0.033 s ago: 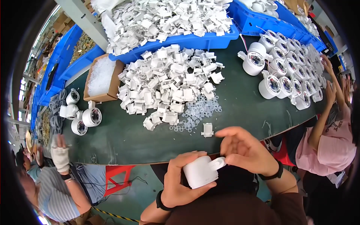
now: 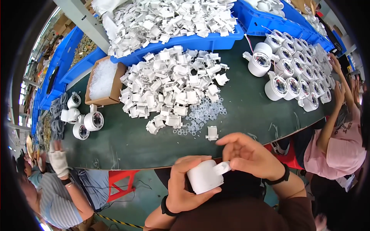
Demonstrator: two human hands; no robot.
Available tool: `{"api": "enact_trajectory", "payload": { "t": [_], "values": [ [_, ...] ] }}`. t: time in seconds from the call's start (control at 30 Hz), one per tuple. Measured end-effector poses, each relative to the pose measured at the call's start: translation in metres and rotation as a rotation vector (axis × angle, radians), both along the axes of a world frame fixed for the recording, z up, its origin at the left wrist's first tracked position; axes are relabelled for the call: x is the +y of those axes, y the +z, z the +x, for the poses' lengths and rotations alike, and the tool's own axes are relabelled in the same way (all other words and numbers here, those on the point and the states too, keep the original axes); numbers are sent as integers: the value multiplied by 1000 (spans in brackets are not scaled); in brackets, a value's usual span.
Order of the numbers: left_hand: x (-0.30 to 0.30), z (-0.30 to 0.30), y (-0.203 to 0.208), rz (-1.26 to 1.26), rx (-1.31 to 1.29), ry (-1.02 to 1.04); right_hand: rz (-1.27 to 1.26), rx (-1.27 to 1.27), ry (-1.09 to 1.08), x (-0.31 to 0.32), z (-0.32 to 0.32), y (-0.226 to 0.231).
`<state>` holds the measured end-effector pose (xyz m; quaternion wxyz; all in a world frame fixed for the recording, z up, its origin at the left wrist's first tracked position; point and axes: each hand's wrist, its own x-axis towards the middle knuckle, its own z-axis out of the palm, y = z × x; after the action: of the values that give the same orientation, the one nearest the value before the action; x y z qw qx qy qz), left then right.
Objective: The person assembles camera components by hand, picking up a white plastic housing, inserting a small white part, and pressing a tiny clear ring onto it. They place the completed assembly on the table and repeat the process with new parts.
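The left hand (image 2: 183,188) is clamped around a white, smooth plastic cylindrical housing (image 2: 204,178), thumb below and fingers above, held tilted in front of the body at the table's near edge. A short white rounded stub (image 2: 222,168) projects from the housing toward the right hand (image 2: 254,159), whose thumb lies at the stub's tip; the index finger is extended and apart from the thumb, the others curled. Whether the right hand grips the stub cannot be told. The hands are apart, with the housing between them.

Just beyond, on the dark green tabletop (image 2: 246,104), lies a single white plastic bracket (image 2: 212,133). Farther out are scattered translucent rings (image 2: 206,115), adjoining a large heap of white brackets (image 2: 162,82). Behind the heap stands a blue plastic bin (image 2: 225,41) piled with similar brackets. To the left are an open brown cardboard box (image 2: 117,82) of small translucent pieces and a cluster of white round units (image 2: 93,121); to the right, close-set rows of white cylindrical units (image 2: 276,87).
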<state>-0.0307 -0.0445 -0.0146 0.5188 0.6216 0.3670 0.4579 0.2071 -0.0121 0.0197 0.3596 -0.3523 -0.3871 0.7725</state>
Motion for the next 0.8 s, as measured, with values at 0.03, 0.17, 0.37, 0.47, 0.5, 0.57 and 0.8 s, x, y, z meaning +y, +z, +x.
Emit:
{"api": "enact_trajectory", "payload": {
  "t": [0.03,0.17,0.37,0.47,0.5,0.57,0.8],
  "values": [
    [-1,0,0,67,15,21,5,67,21,1,-3,-6],
    [0,5,8,-98,-175,102,-17,86,78,3,-4,-6],
    [18,8,13,220,311,116,146,65,-127,2,-33,-11],
    [19,6,4,204,325,142,147,50,-175,-2,-44,-17],
    [19,6,4,216,346,165,152,54,-168,0,-45,-16],
    [24,7,6,229,348,225,104,67,-166,4,-47,-15],
    [21,-19,7,292,382,335,500,-259,-68,2,-44,-9]
  ]
}}
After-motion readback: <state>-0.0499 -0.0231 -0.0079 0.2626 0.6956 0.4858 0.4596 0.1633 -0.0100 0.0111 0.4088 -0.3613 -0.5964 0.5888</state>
